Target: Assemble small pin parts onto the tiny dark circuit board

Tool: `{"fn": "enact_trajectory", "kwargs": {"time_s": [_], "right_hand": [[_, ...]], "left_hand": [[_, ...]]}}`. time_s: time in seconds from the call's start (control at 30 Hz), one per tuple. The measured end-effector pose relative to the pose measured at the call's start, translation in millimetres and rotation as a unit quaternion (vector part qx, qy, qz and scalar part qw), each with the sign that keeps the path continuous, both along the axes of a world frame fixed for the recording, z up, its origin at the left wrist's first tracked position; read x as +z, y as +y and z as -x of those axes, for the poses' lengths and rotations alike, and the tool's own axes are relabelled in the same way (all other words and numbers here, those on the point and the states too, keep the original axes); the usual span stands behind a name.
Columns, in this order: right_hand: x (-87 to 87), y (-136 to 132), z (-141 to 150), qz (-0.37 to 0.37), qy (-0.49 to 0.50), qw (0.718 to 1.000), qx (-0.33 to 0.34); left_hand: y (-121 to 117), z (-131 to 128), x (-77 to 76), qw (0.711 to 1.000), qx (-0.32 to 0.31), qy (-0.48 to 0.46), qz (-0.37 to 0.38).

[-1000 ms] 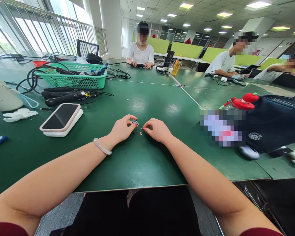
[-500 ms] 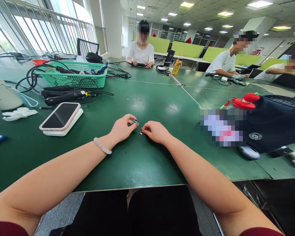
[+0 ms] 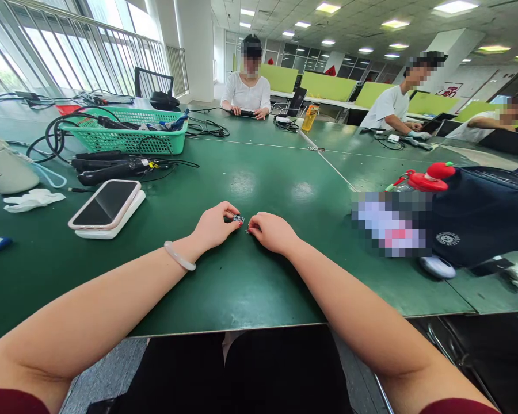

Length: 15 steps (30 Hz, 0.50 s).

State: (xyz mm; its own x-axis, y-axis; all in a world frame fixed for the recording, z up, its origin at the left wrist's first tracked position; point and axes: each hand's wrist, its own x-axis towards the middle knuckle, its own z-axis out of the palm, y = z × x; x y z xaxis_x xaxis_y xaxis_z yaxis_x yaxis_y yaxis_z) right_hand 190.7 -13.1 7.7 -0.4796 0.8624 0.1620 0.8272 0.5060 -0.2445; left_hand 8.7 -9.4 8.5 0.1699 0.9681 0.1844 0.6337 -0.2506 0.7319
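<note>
Between the thumb and fingers of my left hand (image 3: pixel 216 225) is a small dark circuit board (image 3: pixel 239 219) with pale markings. A pale bracelet (image 3: pixel 179 256) circles my left wrist. My right hand (image 3: pixel 271 231) is closed in a pinch just to the right of the board, low over the green table (image 3: pixel 259 287). At its fingertips shows a tiny whitish piece (image 3: pixel 247 231), too small to name. The two hands are close together with a narrow gap between them.
To the left lie a phone on a white box (image 3: pixel 107 207), black handheld devices (image 3: pixel 112 168) and a green basket (image 3: pixel 129 135) with cables. A dark bag (image 3: pixel 479 213) and a mouse (image 3: pixel 437 267) lie right. Several people sit beyond the table.
The circuit board has turned slightly in my left hand and now sits nearer my right fingertips. My right hand has shifted a little to the left.
</note>
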Motion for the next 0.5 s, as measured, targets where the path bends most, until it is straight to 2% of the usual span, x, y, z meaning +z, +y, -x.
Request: {"fn": "enact_trajectory", "kwargs": {"time_s": [0.3, 0.5], "right_hand": [[-3.4, 0.8, -1.8, -0.016, -0.036, 0.999, 0.016], [3.2, -2.2, -3.3, -0.055, 0.028, 0.998, 0.019]], "left_hand": [[2.2, 1.6, -1.2, 0.999, -0.021, 0.03, -0.005], [-2.5, -1.4, 4.4, 0.999, -0.038, 0.007, 0.01]]}}
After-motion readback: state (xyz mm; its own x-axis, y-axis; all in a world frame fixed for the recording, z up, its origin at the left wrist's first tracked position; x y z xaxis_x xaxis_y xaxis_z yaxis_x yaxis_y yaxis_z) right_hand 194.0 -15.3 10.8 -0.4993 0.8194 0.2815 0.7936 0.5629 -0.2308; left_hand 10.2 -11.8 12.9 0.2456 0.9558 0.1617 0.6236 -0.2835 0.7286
